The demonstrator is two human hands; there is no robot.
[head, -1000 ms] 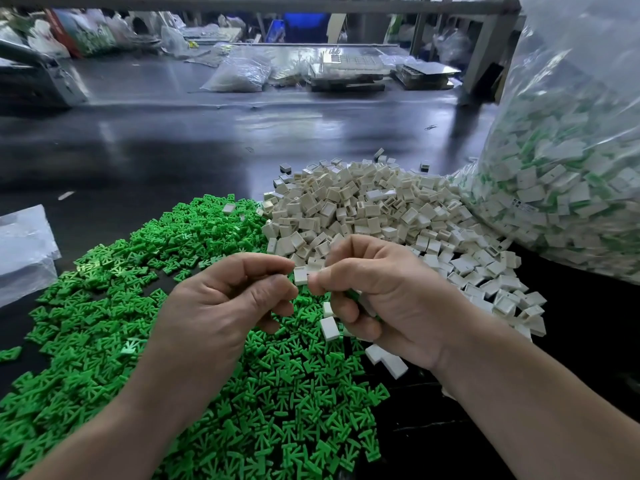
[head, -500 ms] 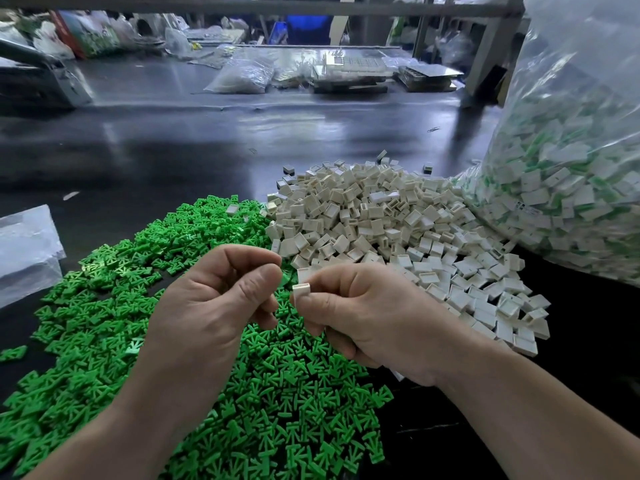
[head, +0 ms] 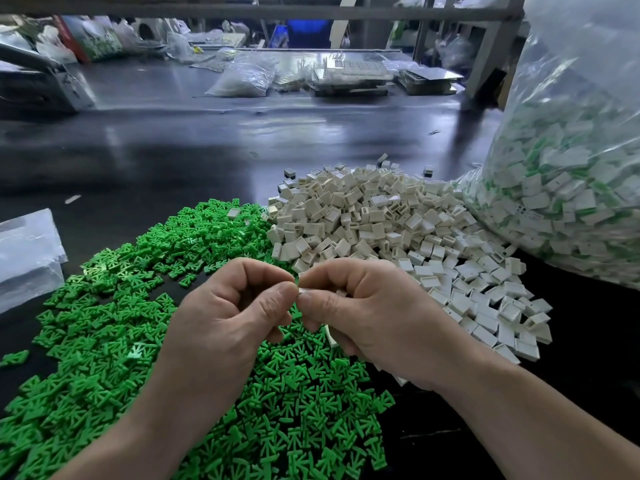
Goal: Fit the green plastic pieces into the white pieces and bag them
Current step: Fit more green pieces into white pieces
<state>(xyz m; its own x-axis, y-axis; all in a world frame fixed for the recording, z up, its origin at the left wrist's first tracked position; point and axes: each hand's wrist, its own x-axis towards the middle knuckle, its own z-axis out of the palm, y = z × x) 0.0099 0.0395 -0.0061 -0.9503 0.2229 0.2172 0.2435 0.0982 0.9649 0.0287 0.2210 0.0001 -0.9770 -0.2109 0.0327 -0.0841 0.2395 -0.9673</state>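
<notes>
Above the green heap (head: 138, 306), the right hand (head: 374, 317) pinches a white piece (head: 306, 290) just right of the left hand (head: 221, 317), whose pinched fingertips hide their load.

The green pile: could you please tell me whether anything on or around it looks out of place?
Yes. A stray white piece lies on the green pile near its far edge, in the wrong heap. A lone green piece lies apart on the dark table, left of the pile.
</notes>
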